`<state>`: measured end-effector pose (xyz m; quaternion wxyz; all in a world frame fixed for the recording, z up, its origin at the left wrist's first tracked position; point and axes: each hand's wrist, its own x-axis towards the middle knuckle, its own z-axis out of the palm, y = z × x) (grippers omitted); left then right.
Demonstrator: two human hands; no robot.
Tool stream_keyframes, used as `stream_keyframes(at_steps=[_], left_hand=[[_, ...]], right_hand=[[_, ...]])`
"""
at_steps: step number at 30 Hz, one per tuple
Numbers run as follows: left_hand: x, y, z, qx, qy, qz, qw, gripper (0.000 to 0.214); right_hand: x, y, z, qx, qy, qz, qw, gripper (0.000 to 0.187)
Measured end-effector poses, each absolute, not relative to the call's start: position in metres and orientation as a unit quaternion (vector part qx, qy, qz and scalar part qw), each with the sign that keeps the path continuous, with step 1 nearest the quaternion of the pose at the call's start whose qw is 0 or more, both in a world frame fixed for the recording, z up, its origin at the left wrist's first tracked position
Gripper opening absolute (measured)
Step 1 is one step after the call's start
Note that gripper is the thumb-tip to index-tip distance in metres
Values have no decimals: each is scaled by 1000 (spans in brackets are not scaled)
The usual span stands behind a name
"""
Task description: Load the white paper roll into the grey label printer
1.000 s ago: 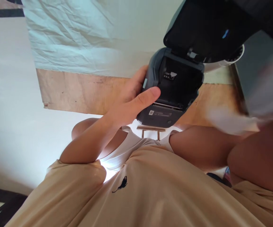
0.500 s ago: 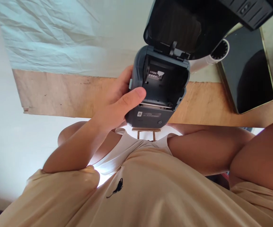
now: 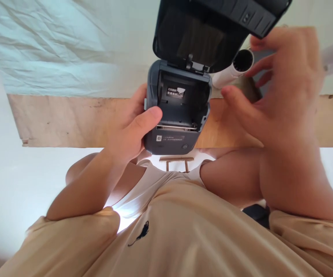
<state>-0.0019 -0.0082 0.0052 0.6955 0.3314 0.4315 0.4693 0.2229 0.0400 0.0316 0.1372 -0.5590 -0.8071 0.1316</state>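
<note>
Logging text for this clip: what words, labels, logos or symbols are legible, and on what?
Nothing can be quoted.
Sticker inside the open printer: white characters, too blurred to read.
Front strip: a small square icon and a line of fine print, too small to read.
Button: round symbol, unclear.
Shirt: a dark emblem, no words.

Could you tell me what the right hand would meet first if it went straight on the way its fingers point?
Probably the white roll, just ahead of the right hand; depth is unclear.
</note>
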Motion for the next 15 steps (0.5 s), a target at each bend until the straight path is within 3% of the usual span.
stream_keyframes(at_steps=[7, 15], left_hand=[[-11, -4, -7, 387, 384, 459, 701, 39], [-11, -8, -16, 361, 368, 480, 709, 49]], right_hand=[[218, 49, 20, -527, -830, 115, 146, 40], [217, 33, 13, -469, -859, 111, 175, 49]])
